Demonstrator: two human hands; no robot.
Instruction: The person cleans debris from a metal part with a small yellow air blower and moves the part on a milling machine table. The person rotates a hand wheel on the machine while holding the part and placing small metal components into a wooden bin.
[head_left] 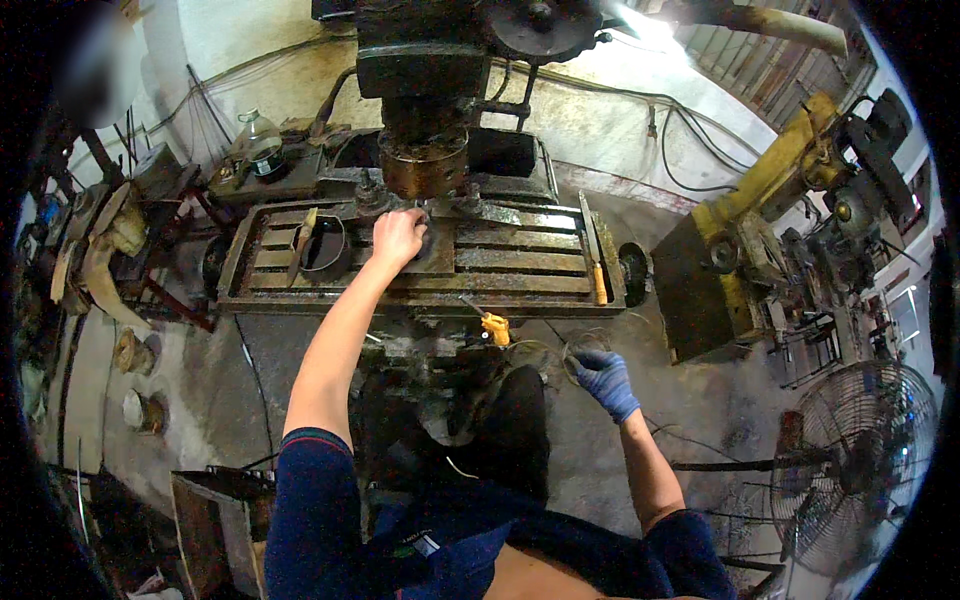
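My bare left hand [398,238] is over the slotted table [520,262] of a milling machine, just in front of the round rusty spindle head [425,165]. Its fingers are curled together beside a dark piece on the table; what they grip is hidden. My right hand [603,382], in a blue-grey knitted glove, is closed low at the right front of the machine, beside a thin curved rim. What it holds cannot be made out. A round dark pot [326,250] with a brush-like tool leaning in it stands left of my left hand.
A file with a wooden handle [600,282] lies along the table's right end. A yellow-wrapped handle [495,328] juts from the front. A large fan [850,465] stands at the right, below a yellow-and-black machine [720,270]. A plastic bottle [262,150] is at the back left.
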